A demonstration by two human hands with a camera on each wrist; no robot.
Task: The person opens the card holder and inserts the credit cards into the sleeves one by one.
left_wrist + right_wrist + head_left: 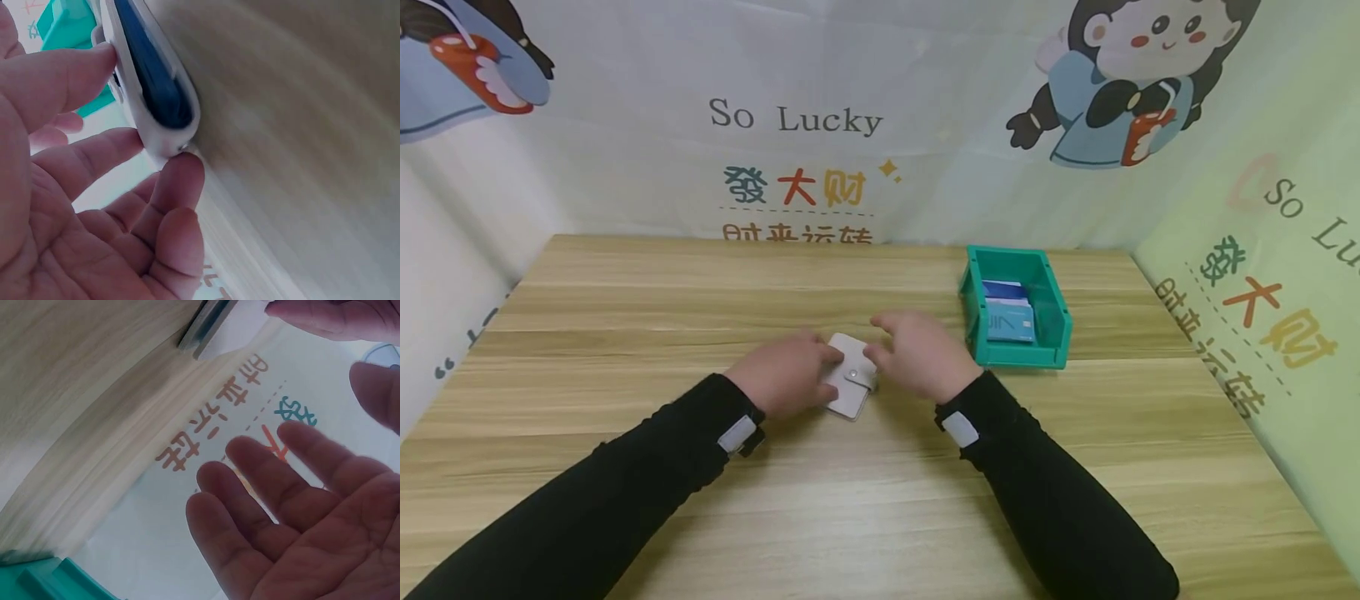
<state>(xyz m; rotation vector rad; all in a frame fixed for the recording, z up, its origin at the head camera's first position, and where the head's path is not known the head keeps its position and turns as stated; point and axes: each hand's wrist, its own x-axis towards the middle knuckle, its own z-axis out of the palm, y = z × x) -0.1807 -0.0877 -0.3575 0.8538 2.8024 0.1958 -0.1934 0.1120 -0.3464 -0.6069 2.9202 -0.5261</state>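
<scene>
A small white card holder (847, 398) with a snap strap (860, 377) lies flat on the wooden table. My left hand (782, 377) holds it from the left; in the left wrist view the thumb (103, 59) presses its cover and fingertips touch its edge. Dark blue contents (156, 87) show inside the holder's open side. Just right of the holder is my right hand (925, 357), its thumb close to the strap; whether they touch is unclear. In the right wrist view its fingers (262, 481) are loosely extended, with nothing held.
A green plastic bin (1022, 358) stands on the table to the right, behind my right hand. Several blue and white cards (1010, 322) lie in it. A printed cloth (940, 200) hangs behind the table, and more cloth lines both sides.
</scene>
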